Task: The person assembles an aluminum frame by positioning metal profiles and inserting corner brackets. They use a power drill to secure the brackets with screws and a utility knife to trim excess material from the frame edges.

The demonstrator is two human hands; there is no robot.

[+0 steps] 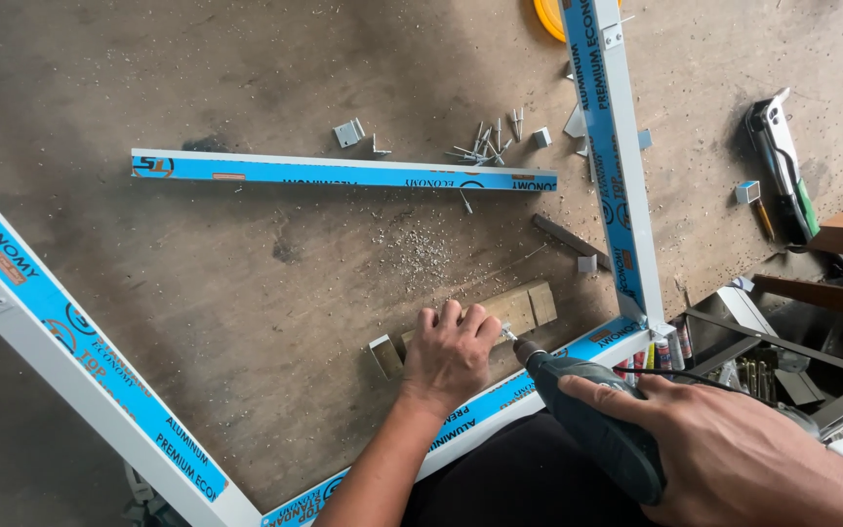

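Note:
My right hand grips a dark green power drill, its bit pointing up-left toward the near rail of a white aluminium frame covered in blue film. My left hand presses flat on a small wooden block lying just inside that rail, fingers touching a small metal bracket end. The drill tip sits right beside my left fingers, near the frame's right corner.
A separate blue-filmed aluminium bar lies across the worn board. Loose rivets and small corner brackets are scattered behind it. A hand riveter lies at the right. Metal shavings dust the centre. Clutter lies below the right edge.

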